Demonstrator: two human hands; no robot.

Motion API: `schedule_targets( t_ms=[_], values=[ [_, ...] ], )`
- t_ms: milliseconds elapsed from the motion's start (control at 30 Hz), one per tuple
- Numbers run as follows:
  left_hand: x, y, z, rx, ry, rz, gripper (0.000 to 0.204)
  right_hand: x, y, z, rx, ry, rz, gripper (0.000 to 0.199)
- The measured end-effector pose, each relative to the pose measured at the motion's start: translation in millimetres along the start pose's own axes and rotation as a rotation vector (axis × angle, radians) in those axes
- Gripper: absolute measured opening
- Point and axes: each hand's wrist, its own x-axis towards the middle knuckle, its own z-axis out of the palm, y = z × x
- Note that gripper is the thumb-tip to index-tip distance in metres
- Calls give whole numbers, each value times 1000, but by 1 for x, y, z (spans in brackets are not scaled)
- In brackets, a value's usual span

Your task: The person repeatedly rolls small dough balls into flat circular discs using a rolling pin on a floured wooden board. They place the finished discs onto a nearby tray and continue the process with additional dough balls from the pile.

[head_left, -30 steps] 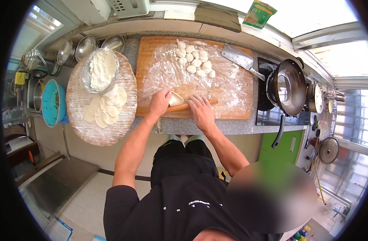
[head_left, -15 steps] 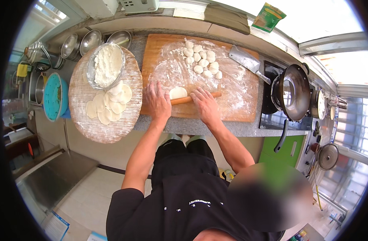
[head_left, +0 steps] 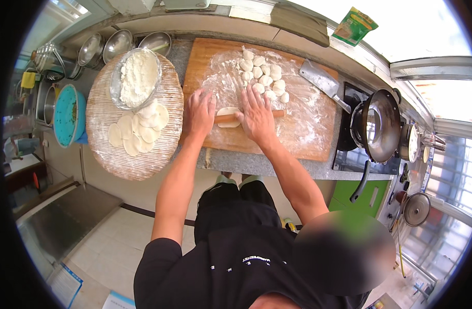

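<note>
Both palms having slid forward, I am pressing my flat, open left hand (head_left: 201, 110) and right hand (head_left: 256, 117) evenly on the pin (head_left: 226, 118), keeping the dough (head_left: 228, 111) centred while rolling.

Dough lumps (head_left: 263, 77) crowd beyond; cleaver (head_left: 323, 82) rightward.

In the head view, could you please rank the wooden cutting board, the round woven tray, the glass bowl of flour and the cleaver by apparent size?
1. wooden cutting board
2. round woven tray
3. glass bowl of flour
4. cleaver, close to the bowl, so that order is unsure.
</note>
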Motion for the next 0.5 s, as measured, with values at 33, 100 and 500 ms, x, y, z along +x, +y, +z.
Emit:
schedule_targets(
  t_ms=[33, 100, 500],
  values=[
    [-8, 11, -11, -48, -78, 11, 44, -13, 1, -5, 12, -23, 4, 79],
    [-26, 1, -15, -128, -185, 76, 46, -31, -3, -6, 29, -37, -34, 81],
    [-7, 60, -15, 114, -258, -122, 24, -101, 3, -1, 178, 89, -101, 35]
  ],
)
